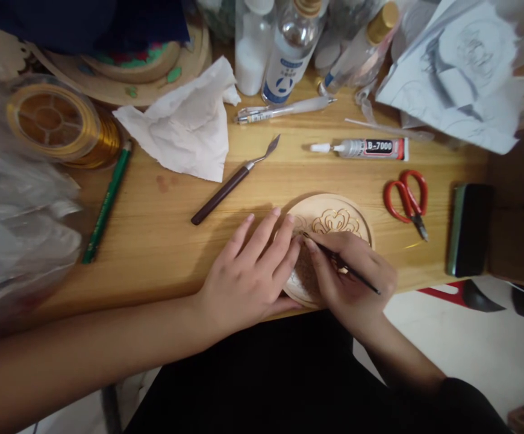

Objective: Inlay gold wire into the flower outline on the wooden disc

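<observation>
A round wooden disc (334,220) with a gold wire flower pattern lies near the front edge of the wooden table (153,235). My left hand (250,271) rests flat on the disc's left rim, fingers stretched out and together. My right hand (350,277) is closed in a pinch around a thin dark tool (341,263), whose tip touches the disc just beside my left fingertips. Both hands cover the lower half of the disc.
Red scissors (407,196), a B-7000 glue tube (370,148) and a dark phone (468,229) lie to the right. A palette knife (232,182), crumpled tissue (185,126), green pencil (107,202) and gold wire spool (58,120) lie left. Bottles (291,51) and paper sketches (461,72) stand behind.
</observation>
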`<state>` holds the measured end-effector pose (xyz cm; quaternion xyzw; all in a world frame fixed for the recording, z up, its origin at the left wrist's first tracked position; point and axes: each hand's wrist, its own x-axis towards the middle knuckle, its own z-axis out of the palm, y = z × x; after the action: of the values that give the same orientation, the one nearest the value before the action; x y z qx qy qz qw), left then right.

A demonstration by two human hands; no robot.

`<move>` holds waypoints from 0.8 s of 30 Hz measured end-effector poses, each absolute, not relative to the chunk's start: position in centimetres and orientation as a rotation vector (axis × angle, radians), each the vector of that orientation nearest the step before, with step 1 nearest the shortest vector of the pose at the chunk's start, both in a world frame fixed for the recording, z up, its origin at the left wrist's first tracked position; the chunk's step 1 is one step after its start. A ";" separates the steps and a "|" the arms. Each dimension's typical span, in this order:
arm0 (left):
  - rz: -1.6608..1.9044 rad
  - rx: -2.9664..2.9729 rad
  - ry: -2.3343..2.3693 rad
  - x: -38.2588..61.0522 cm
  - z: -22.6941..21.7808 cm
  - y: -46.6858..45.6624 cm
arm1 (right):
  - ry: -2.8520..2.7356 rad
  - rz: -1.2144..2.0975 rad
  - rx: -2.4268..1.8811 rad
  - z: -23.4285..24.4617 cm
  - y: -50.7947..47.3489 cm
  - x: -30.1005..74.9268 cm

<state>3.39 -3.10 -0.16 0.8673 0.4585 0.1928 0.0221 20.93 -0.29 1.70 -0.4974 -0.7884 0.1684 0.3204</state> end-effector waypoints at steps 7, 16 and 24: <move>0.600 2.684 1.443 3.4 -0.2 -3.2 | -2.071 0.307 -1.374 1.5 -1.2 20.3; 0.641 2.679 1.447 3.5 -0.4 -3.2 | -2.026 0.310 -1.430 1.7 -1.7 19.5; 0.612 2.677 1.412 3.3 -0.2 -3.2 | -2.003 0.261 -1.447 1.8 -2.0 18.6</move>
<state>3.31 -3.17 -0.21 0.8666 0.4572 0.1981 0.0267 18.65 -2.03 1.77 -0.5512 -0.7630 0.0993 0.3226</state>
